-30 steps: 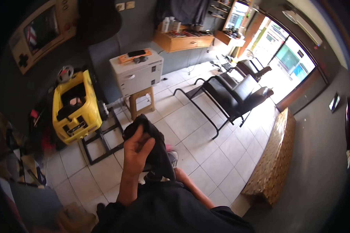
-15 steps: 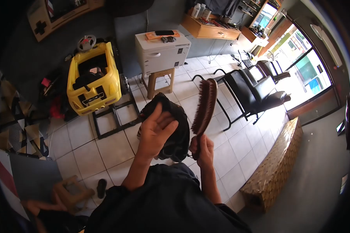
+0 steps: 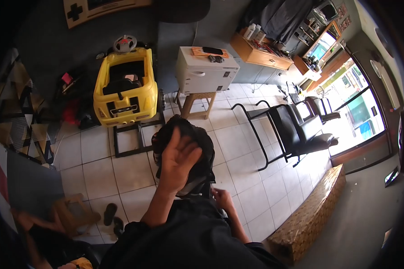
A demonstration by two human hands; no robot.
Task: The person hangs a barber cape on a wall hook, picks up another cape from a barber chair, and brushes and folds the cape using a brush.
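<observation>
A black, soft, folded thing [image 3: 202, 139], perhaps a bag or bundled cloth, is in front of my body. My left hand [image 3: 180, 161] is over its middle, palm turned up toward me, fingers apart and slightly bent. Nothing shows in that palm. At the lower right edge of the black thing, my right hand [image 3: 223, 198] is closed, its fingers partly hidden. The brown long-bristled brush seen in this hand just before cannot be made out against the dark material.
A yellow toy car [image 3: 125, 96] stands on a black frame [image 3: 128, 143]. A white box [image 3: 206, 69] rests on a stool [image 3: 197, 105]. Black chairs [image 3: 292, 130] are at right, near a woven bench [image 3: 307, 215]. Another person's arm [image 3: 31, 219] shows lower left, by a wooden stool [image 3: 76, 210].
My right hand has moved down and toward the black thing, and the brush has dropped out of sight. My left hand stays over the black thing. The view has shifted slightly.
</observation>
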